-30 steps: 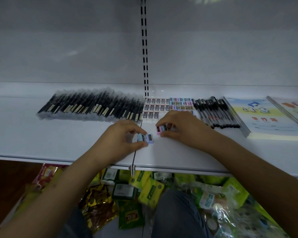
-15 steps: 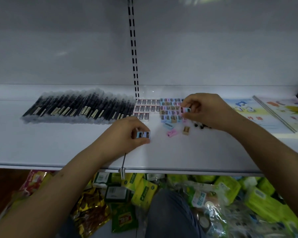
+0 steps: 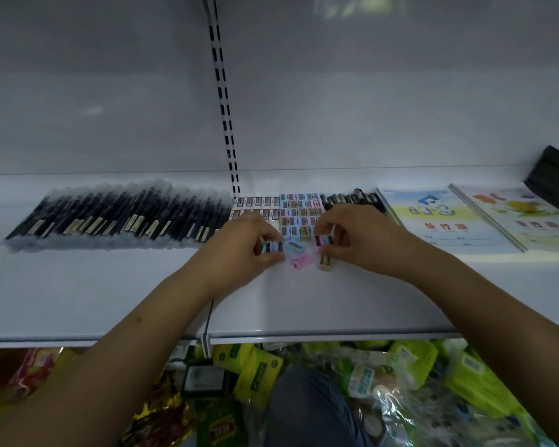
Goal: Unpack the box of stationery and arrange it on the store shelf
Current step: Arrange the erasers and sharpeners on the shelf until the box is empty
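Note:
On the white shelf (image 3: 110,295) small pastel pencil sharpeners (image 3: 299,209) lie in neat rows near the middle. My left hand (image 3: 239,250) pinches a blue sharpener (image 3: 273,247) just above the shelf. My right hand (image 3: 355,243) pinches a pink and blue sharpener (image 3: 323,240) at the front of the rows. Between my hands three loose sharpeners lie on the shelf: a blue one (image 3: 293,246), a pink one (image 3: 300,261) and a beige one (image 3: 325,262).
Wrapped black pens (image 3: 110,217) fill the shelf's left part, small white erasers (image 3: 255,203) sit beside the sharpeners, more black pens (image 3: 352,200) and exercise books (image 3: 433,217) lie to the right. Snack packets (image 3: 255,375) crowd the floor below the shelf edge.
My right hand came back from the sharpener rows toward the front, holding a sharpener. My left hand moved forward and right, closer to the loose sharpeners.

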